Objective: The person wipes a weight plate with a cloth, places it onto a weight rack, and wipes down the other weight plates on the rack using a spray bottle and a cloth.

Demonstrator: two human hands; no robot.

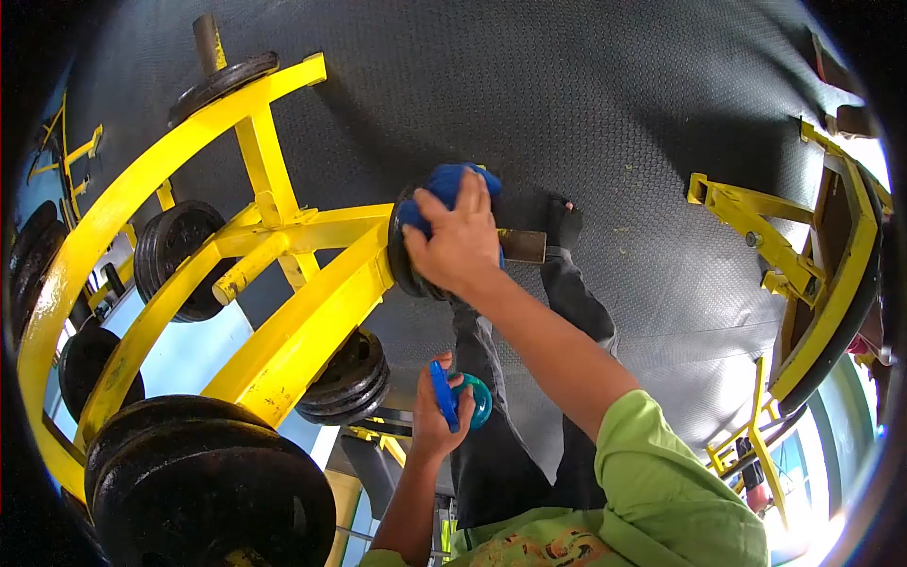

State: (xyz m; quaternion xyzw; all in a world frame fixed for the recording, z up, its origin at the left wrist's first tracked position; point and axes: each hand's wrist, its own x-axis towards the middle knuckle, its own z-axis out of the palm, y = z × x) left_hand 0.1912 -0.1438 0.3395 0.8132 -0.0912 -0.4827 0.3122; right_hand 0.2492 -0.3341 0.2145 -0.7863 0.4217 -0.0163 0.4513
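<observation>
My right hand presses a blue cloth against a black weight plate on the yellow rack, its fingers bent over the fabric. The plate sits on a metal peg whose bare end sticks out past my wrist. Lower down, my left hand is closed around a spray bottle with a blue top and a teal, see-through body. Part of the bottle is hidden behind my fingers.
The yellow weight rack fills the left side, with stacked black plates low and more plates farther up. Dark textured matting covers the floor. Yellow-framed equipment stands at the right. My foot is near the peg.
</observation>
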